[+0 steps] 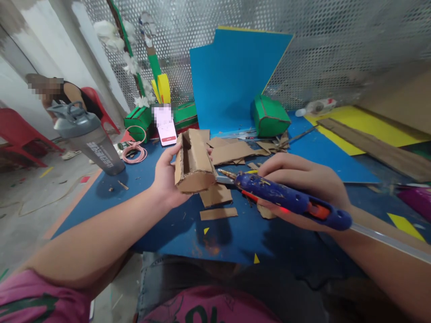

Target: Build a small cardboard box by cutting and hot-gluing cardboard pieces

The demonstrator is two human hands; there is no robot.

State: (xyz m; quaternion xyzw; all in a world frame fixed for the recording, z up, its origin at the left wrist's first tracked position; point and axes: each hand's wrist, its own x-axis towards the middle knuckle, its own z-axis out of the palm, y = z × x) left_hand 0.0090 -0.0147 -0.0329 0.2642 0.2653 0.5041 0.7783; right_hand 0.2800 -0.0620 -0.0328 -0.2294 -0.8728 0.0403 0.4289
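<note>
My left hand (165, 179) is closed around a small cardboard box (198, 163), raised over the table with an open slot showing on its left side. In my right hand (303, 181) is a blue hot glue gun (276, 193), gripped along its body. Its nozzle points left and comes close to the box's right edge; I cannot tell whether it touches. A clear glue stick (387, 240) runs out of the gun's back end. Cardboard scraps (232, 152) lie beneath and behind the box, and a cardboard strip (218, 214) lies nearer to me.
A grey shaker bottle (101, 141) and a pink coiled cord (134, 152) stand at left. Behind are a lit phone (164, 125), a green block (271, 115) and an upright blue board (235, 76). Long cardboard (377, 143) lies right. A person (72, 94) sits beyond the table.
</note>
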